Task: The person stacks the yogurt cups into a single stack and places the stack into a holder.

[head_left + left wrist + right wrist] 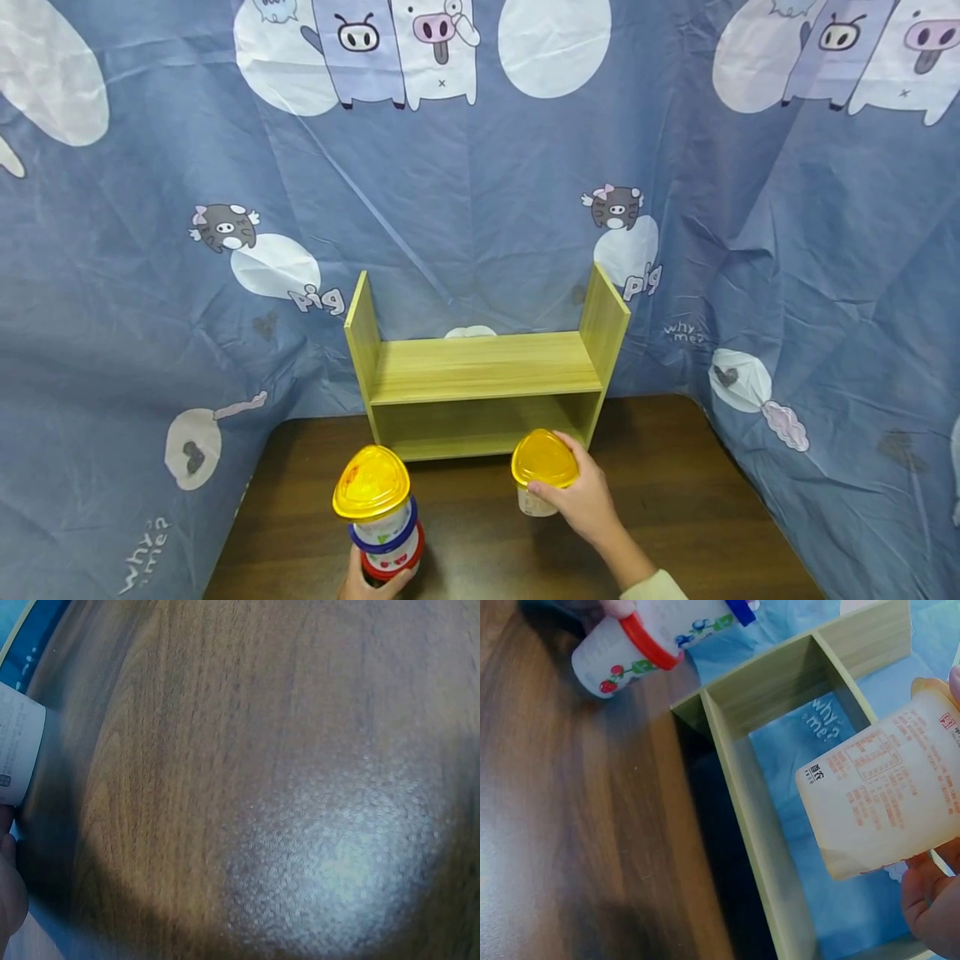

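Four lidded tubs are counted. Three are gripped in one stack by the left hand (375, 581): red-lidded tub (606, 666) lowest, blue-lidded tub (393, 558) between, yellow-lidded tub (371, 483) uppermost. Second yellow-lidded tub (543, 458): clasped by the right hand (588, 496) over the surface (472, 533), before the right end of a two-tier wooden shelf (483, 365).

Backdrop (465, 183): blue, creased, pig prints (615, 208) visible on my head view.
Table (675, 467): dark brown, wood-grained.
Shelf (480, 367): pale wood; I note it upright on the table.
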Demonstrator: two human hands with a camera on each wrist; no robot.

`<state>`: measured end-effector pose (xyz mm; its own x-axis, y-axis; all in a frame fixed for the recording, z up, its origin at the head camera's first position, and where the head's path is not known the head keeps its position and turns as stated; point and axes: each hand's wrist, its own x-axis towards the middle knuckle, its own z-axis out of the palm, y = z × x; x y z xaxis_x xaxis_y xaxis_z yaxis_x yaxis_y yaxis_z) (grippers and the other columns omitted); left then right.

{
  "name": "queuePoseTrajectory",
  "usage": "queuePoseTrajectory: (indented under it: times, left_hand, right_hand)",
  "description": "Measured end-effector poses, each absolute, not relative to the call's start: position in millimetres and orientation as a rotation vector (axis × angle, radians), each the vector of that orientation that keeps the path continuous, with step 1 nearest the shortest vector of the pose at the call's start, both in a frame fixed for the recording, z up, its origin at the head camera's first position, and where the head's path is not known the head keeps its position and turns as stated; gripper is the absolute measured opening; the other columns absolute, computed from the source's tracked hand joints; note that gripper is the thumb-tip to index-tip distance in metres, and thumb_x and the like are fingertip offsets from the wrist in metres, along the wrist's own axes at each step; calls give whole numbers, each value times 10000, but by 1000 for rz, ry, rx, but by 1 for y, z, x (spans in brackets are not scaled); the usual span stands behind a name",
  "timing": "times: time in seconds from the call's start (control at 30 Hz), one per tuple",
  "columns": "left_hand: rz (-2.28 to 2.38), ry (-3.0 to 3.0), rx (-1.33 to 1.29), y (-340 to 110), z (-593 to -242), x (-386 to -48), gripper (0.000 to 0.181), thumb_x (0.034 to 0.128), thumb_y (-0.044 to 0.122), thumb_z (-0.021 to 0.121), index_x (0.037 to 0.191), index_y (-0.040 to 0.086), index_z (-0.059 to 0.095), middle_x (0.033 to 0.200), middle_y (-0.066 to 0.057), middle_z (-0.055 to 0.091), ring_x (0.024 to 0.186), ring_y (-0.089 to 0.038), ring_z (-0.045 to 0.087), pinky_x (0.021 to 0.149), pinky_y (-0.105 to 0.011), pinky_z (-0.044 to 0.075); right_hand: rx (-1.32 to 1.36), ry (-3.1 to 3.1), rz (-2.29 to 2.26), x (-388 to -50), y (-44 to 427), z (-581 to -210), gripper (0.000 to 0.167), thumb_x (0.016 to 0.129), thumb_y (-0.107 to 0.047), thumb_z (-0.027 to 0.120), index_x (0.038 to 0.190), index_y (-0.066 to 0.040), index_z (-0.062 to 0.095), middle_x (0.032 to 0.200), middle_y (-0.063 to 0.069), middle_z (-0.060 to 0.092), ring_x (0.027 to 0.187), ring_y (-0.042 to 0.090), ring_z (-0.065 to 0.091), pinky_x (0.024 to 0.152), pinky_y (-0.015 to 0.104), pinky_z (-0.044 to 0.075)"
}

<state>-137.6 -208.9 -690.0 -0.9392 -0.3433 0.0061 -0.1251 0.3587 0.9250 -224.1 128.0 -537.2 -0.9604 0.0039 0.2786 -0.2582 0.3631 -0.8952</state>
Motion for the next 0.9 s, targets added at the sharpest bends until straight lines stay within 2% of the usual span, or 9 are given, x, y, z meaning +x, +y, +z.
queuePoseTrajectory:
  times: [0.27,0.5,0.9]
  left_hand:
    - [-1633,-2462,543,-207,-683,-136,965,690,391,938,1412,67,387,1214,-196,631,1058,-351,625,902,-523,493]
    - [-1640,-2462,553,-208,-681,-136,973,691,387,940,1418,62,380,1222,-207,625,1063,-364,623,905,-548,495]
    - [-1623,-2454,466,-208,-685,-137,940,700,329,940,1416,69,389,1213,-193,636,1059,-348,627,905,-509,489]
  right_hand:
    - [262,-2388,1629,-224,123,-526,844,667,-237,960,1401,-118,560,1176,124,679,951,223,636,796,373,534]
    - [318,-2365,1624,-226,114,-515,837,663,-240,956,1393,-122,564,1164,116,681,948,230,639,808,392,534]
    - [399,-2325,1646,-232,105,-490,822,662,-193,952,1382,-105,565,1129,112,678,955,249,637,801,400,539]
